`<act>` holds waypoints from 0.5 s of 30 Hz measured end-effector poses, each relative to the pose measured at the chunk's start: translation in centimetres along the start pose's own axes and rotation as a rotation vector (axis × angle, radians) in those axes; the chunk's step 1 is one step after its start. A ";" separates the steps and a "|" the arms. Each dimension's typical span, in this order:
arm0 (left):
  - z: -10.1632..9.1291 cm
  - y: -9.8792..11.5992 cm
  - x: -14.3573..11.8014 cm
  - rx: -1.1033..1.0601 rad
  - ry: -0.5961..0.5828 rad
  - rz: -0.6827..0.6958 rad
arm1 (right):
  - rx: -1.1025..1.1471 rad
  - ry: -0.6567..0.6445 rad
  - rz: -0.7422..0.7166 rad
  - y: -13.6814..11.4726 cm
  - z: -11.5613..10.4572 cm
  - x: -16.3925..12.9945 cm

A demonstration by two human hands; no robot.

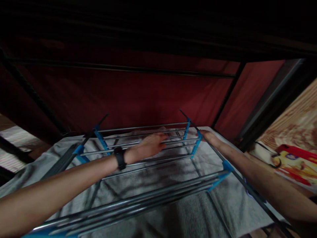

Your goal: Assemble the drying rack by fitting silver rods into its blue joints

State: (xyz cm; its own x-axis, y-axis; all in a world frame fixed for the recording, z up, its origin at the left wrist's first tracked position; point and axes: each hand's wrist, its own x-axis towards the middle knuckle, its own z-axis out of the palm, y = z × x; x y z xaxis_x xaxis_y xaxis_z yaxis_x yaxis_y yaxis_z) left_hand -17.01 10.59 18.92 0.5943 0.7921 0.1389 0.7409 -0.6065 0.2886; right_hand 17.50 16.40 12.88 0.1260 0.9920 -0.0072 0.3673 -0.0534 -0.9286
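A shoe rack (153,193) of grey metal tubes with blue plastic connectors rests at a slant over a grey cloth. My left hand (152,145), with a dark watch (120,158) on its wrist, reaches over the middle tubes. Its fingers stretch to the right, slightly apart, and I see nothing held in them. On the far right side, my right hand (207,135) is at a blue connector (199,135) and the side pole. Its fingertips are partly hidden behind these parts, and they appear to grip the rack there.
Red panels (138,99) in a dark metal frame (123,67) close off the back. Beneath the rack lies the grey cloth (183,215). A red and yellow package (297,163) lies at the right on a wood-patterned surface (292,122). The top is very dark.
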 end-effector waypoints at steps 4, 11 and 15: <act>4.9 4.6 6.3 0.056 -0.045 0.064 | 0.002 -0.036 -0.049 0.1 -0.2 0.1; 8.9 8.4 13.3 0.040 -0.050 0.044 | -0.132 -0.005 -0.095 0.3 0.1 0.5; 10.5 8.2 14.8 -0.045 -0.048 -0.015 | -0.239 -0.009 -0.133 0.8 0.1 1.2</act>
State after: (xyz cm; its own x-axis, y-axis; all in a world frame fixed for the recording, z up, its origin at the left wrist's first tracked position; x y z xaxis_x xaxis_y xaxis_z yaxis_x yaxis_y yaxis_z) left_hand 1.13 16.60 13.36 0.5986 0.7961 0.0889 0.7355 -0.5902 0.3326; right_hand 17.87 17.60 12.06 0.0541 0.9931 0.1042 0.5872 0.0528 -0.8077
